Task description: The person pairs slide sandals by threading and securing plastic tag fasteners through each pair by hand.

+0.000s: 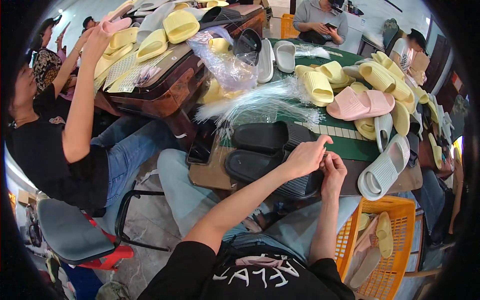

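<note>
A pair of black slide slippers lies before me at the table's near edge, the far slipper (257, 136) beside the near slipper (252, 165). Over their strap ends, my left hand (307, 156) has its thumb and fingers drawn together, with one finger sticking out. My right hand (334, 174) meets it fingertip to fingertip, its fingers bent in a pinch. Whatever sits between the fingertips is too small to make out. Just beyond the slippers spreads a loose bundle of clear plastic strands (260, 102).
Yellow slides (385, 77), a pink pair (360, 104) and a pale grey pair (384, 167) crowd the table's right side. An orange crate (407, 240) holding slippers stands by my right leg. At left, a co-worker (65, 145) lifts a pink slipper (116, 26) near another loaded table.
</note>
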The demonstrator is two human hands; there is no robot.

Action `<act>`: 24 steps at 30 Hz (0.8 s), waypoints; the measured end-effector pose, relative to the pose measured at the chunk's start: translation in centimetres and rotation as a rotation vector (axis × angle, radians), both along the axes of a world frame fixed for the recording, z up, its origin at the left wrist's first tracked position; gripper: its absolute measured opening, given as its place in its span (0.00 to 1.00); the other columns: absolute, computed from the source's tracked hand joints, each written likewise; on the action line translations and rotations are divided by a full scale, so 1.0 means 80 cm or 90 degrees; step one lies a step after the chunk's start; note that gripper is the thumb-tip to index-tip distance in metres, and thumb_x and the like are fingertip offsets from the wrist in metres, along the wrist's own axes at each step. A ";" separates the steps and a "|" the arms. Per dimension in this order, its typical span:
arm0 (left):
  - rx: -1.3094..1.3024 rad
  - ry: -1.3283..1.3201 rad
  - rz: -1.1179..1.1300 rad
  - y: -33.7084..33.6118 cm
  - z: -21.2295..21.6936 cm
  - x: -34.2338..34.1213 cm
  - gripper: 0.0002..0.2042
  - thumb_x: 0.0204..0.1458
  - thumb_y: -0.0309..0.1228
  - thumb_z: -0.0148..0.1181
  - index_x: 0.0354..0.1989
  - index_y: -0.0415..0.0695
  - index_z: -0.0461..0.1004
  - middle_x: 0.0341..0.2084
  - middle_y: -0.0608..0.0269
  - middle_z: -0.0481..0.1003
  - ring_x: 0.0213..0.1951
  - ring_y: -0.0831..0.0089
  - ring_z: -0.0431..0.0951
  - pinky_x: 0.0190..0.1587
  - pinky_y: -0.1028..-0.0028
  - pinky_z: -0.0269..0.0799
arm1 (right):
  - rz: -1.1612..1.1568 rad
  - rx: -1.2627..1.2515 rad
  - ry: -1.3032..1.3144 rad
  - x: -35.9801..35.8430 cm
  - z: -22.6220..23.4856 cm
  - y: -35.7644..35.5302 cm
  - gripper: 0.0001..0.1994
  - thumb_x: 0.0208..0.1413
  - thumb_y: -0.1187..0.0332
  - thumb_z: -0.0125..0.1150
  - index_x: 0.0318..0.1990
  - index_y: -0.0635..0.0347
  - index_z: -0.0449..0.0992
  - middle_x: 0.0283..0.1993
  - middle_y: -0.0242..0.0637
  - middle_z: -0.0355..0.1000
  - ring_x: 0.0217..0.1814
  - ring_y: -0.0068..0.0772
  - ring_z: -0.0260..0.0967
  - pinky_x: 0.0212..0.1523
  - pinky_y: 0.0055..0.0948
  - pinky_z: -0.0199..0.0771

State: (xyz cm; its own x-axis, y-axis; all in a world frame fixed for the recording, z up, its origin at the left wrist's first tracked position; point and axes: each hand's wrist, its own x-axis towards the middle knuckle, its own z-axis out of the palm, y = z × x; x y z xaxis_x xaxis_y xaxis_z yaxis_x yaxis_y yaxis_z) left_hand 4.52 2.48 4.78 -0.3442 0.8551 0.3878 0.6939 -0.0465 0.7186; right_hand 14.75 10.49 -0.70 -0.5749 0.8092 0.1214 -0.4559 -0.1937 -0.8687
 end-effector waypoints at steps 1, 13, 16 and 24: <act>0.009 -0.001 -0.010 0.000 -0.001 -0.002 0.13 0.50 0.25 0.49 0.44 0.42 0.59 0.15 0.54 0.71 0.22 0.54 0.73 0.25 0.58 0.66 | 0.001 0.004 0.005 -0.001 -0.003 0.000 0.06 0.53 0.73 0.56 0.36 0.67 0.74 0.27 0.30 0.70 0.25 0.18 0.64 0.27 0.16 0.65; 0.006 0.045 0.003 0.000 -0.004 -0.003 0.14 0.49 0.26 0.51 0.44 0.42 0.59 0.21 0.47 0.72 0.25 0.50 0.74 0.26 0.56 0.66 | -0.005 0.019 0.002 -0.005 -0.004 -0.003 0.08 0.56 0.70 0.53 0.36 0.66 0.74 0.26 0.29 0.69 0.26 0.16 0.63 0.29 0.16 0.66; 0.028 0.077 0.021 0.000 -0.008 -0.001 0.13 0.51 0.26 0.49 0.45 0.43 0.59 0.19 0.50 0.71 0.24 0.52 0.73 0.26 0.57 0.66 | -0.002 0.032 0.001 -0.004 -0.003 -0.005 0.09 0.58 0.68 0.52 0.36 0.65 0.73 0.25 0.28 0.68 0.25 0.15 0.63 0.28 0.16 0.66; 0.031 0.120 0.042 0.002 -0.011 -0.001 0.13 0.52 0.28 0.47 0.47 0.44 0.59 0.17 0.54 0.71 0.23 0.55 0.74 0.25 0.58 0.66 | -0.024 0.094 -0.057 -0.006 -0.003 -0.007 0.09 0.60 0.69 0.47 0.35 0.65 0.72 0.25 0.27 0.67 0.25 0.15 0.61 0.28 0.15 0.65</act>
State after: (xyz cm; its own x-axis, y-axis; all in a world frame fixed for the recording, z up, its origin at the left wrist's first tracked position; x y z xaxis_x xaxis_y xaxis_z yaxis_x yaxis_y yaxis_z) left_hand 4.46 2.62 3.87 -0.3158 0.8115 0.4917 0.8189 -0.0286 0.5732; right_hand 14.27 9.91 -0.91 -0.5587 0.8073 0.1900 -0.3795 -0.0452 -0.9241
